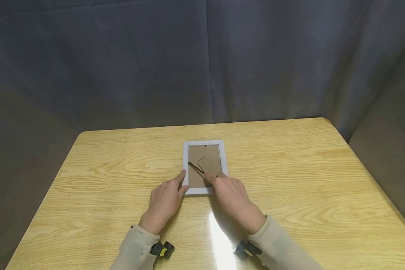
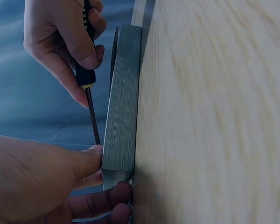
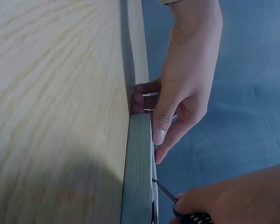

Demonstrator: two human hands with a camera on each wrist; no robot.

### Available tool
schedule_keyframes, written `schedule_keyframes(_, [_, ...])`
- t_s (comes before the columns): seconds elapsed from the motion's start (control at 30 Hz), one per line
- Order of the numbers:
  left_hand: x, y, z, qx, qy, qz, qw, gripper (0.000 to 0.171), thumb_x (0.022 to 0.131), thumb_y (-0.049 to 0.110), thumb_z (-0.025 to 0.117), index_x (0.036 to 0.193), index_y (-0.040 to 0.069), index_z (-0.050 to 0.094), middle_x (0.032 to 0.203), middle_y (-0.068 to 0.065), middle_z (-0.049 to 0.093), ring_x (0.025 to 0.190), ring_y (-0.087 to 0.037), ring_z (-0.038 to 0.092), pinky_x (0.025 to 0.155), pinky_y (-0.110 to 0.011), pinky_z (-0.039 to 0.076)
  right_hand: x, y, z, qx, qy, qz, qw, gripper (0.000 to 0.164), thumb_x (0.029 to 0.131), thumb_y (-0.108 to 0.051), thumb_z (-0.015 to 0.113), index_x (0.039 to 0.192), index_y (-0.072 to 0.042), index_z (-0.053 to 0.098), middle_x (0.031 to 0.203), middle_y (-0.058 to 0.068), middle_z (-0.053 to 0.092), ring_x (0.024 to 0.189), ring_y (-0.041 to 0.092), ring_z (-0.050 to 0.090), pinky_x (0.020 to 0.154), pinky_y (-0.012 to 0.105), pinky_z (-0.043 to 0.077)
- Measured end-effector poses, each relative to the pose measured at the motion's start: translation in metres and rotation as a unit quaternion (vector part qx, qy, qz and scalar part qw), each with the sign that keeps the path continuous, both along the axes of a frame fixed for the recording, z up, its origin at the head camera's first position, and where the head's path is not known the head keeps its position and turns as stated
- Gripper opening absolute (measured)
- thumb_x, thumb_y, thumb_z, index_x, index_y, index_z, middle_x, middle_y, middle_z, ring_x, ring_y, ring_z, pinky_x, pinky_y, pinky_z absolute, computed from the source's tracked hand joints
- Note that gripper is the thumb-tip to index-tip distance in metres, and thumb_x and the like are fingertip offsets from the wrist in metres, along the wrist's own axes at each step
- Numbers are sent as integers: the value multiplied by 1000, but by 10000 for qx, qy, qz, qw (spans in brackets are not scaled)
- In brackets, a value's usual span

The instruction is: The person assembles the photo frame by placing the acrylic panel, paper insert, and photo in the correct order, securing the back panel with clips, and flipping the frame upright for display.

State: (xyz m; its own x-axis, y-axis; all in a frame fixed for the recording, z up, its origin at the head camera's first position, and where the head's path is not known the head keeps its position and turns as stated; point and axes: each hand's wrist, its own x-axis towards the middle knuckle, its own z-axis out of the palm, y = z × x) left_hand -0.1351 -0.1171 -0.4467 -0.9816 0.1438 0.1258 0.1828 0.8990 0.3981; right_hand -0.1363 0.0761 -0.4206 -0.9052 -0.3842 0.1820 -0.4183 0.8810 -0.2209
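Observation:
A white picture frame lies on the table with its brown backing board facing up. Small dark tabs show at the board's edge. With thumb and fingers, my left hand grips the frame's near left corner, also visible in the left wrist view. My right hand holds a screwdriver with a black handle and a thin dark shaft, slanted across the board. Its tip meets the left inner edge of the frame. The right hand hides most of the handle in the head view.
The light wood table has rounded far corners. Dark grey curtains hang behind it and at both sides. Black straps with small devices sit on both sleeved wrists. Glare brightens the table's near middle.

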Motion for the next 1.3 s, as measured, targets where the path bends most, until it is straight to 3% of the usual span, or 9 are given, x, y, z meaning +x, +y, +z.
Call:
schedule_keyframes(0.6, [0,0,1,-53,-130,48,9999,52,91,33,58,138,12,52,98,-15,70,47,-14,41,39,-31,33,3,-4,0,113,153,-57,9998,40,85,-3,57,121,-18,66,76,4,58,55,14,49,42,29,42])
schedule_keyframes(1.1, [0,0,1,-79,-143,37,9999,52,91,33,58,138,12,52,84,-13,69,44,-13,38,38,-31,32,4,-5,-2,102,104,-108,9998,40,85,-1,57,120,-18,66,76,4,57,53,12,46,41,29,41])
schedule_keyframes(1.3, [0,0,3,-88,-166,26,9998,52,91,33,57,138,12,51,94,-16,70,45,-13,38,38,-31,33,4,-4,-1,55,66,-111,9999,40,84,-3,59,121,-17,66,75,4,55,52,12,44,40,28,39])
